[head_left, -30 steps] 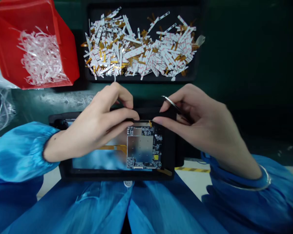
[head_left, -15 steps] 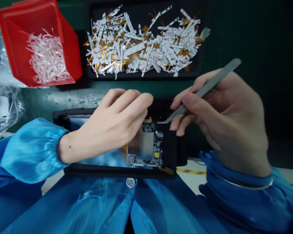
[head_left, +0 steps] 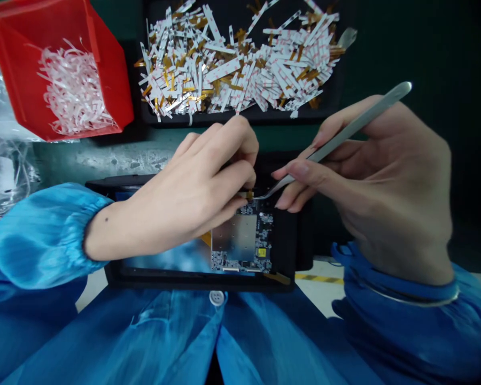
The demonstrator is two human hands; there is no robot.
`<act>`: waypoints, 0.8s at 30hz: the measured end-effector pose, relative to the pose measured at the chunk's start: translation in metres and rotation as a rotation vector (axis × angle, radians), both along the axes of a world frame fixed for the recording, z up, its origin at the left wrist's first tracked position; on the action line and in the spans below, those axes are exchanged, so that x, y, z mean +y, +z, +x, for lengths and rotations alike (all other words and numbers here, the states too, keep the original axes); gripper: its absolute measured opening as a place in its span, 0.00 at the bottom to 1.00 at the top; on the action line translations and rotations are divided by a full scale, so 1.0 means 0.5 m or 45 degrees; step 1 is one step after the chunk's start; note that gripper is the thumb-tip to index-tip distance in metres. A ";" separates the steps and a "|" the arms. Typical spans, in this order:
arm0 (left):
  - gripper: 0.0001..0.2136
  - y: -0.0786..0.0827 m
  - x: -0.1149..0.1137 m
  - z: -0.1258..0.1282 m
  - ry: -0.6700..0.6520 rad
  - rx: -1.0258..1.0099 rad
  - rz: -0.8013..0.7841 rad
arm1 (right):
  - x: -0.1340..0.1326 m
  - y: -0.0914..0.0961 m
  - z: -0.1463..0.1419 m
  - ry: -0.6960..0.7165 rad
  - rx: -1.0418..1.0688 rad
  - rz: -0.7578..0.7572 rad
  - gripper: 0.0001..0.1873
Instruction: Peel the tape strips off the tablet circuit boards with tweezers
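A green circuit board (head_left: 263,235) with a large metal shield and a yellow part lies in a black frame (head_left: 208,283), over a bluish screen panel (head_left: 164,263). My left hand (head_left: 196,190) reaches across the frame with fingers curled together at the board's upper edge; what they pinch is hidden. In my right hand (head_left: 396,187), bent-tip metal tweezers (head_left: 358,122) are held like a pen. Their tip meets or nearly meets a small amber flex piece (head_left: 249,195) beside my left fingertips. Another amber strip (head_left: 278,278) shows at the frame's lower right.
Behind the frame, a black tray (head_left: 240,118) holds many white and amber flex strips (head_left: 228,69). A red bin (head_left: 116,80) at the upper left contains curly white strips (head_left: 74,91). Clear plastic bags (head_left: 4,166) lie at the left edge.
My left fingers have curled more and shifted slightly right at the board's upper edge. The tweezers' tip has moved a little up and left, to the amber flex piece.
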State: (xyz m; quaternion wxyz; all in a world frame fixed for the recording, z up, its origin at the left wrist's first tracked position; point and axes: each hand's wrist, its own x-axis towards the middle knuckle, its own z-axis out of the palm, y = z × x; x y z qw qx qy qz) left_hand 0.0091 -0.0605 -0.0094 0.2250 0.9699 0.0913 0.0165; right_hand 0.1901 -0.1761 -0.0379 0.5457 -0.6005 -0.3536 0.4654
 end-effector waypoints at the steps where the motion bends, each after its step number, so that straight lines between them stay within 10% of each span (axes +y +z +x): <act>1: 0.13 0.000 0.002 0.003 -0.006 0.032 -0.025 | 0.002 0.000 0.001 0.011 0.003 0.005 0.17; 24: 0.10 -0.007 -0.013 -0.049 -0.244 -0.183 0.262 | -0.001 -0.003 -0.008 -0.103 0.001 0.027 0.16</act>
